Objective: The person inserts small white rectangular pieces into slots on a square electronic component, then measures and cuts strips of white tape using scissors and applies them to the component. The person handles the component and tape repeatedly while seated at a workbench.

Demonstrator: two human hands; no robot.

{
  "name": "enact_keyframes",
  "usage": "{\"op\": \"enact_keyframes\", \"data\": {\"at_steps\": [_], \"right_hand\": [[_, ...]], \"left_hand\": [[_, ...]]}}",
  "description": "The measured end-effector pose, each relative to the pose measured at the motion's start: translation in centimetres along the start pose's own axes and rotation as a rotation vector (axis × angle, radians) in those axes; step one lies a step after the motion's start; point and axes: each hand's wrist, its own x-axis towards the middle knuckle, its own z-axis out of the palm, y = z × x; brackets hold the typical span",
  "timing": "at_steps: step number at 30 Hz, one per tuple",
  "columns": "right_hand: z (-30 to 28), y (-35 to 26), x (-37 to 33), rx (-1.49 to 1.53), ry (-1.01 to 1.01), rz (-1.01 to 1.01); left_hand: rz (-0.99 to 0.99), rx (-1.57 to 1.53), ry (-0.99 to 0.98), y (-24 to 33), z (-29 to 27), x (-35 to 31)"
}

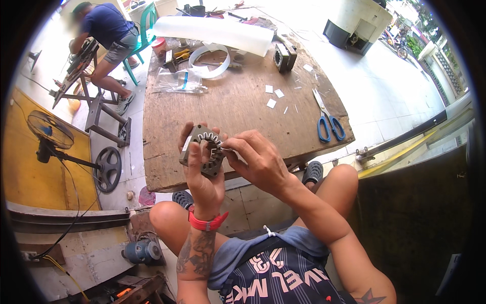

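Observation:
My left hand (205, 185) grips a dark, square-cornered motor stator core (194, 138) above the near edge of the wooden table. White liners show in several slots around its round bore. My right hand (258, 159) is closed in a pinch at the right side of the core, fingertips against its slots. Whatever those fingertips hold is too small and hidden to name. Small white paper pieces (271, 103) and thin slivers lie on the table beyond my right hand. Blue-handled scissors (328, 121) rest to the right with the blades pointing away.
On the wooden table (243, 111) are another stator core (284, 57), a clear plastic bag (178, 82), a strip coil (210, 61) and a large translucent roll (215, 34). A fan (50, 133) stands at left. Another person (109, 30) bends over a stand at far left.

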Motion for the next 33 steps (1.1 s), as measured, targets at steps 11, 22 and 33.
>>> {"op": "enact_keyframes", "data": {"at_steps": [11, 22, 33], "right_hand": [[0.4, 0.5, -0.8, 0.032, -0.067, 0.017], [-1.6, 2.8, -0.1, -0.159, -0.139, 0.232], [-1.4, 13.9, -0.7, -0.52, -0.07, 0.543]], "left_hand": [[0.036, 0.034, -0.027, -0.1, -0.2, -0.1], [-0.181, -0.375, 0.176, 1.5, -0.9, 1.2], [-0.28, -0.566, -0.043, 0.9, -2.7, 1.5]]}}
